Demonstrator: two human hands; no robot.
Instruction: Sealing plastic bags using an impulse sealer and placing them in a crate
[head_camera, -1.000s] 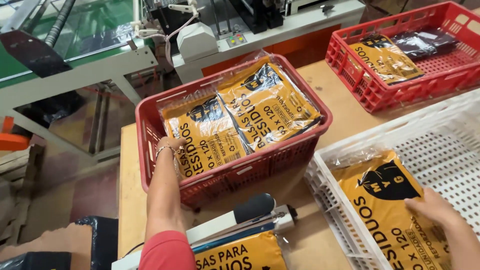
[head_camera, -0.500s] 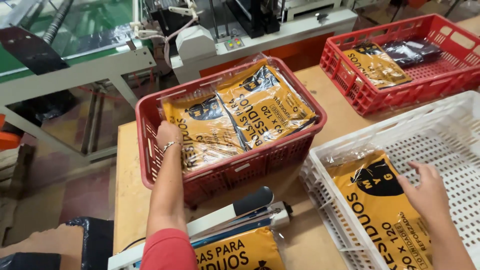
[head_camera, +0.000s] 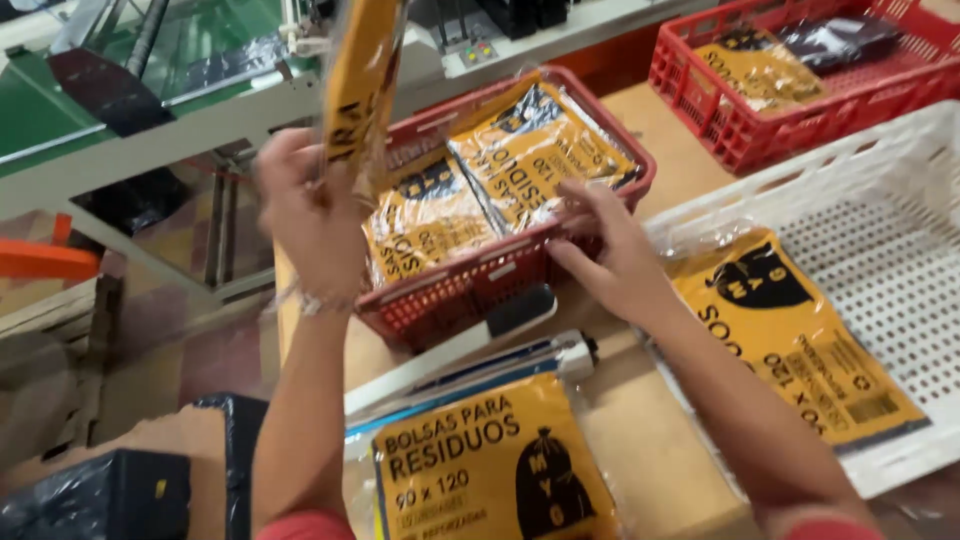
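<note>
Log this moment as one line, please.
left hand: lifts yellow packet upright | right hand: on red basket rim | basket: two yellow packets | white crate: one packet

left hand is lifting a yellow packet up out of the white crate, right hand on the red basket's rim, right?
Not quite: the head view shows the left hand raising the yellow packet above the red basket, not the white crate. The right hand is on the basket's rim.

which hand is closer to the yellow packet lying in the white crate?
Right. The right hand is at the red basket's rim, just left of the packet in the white crate. The left hand is far left, holding up another packet.
</note>
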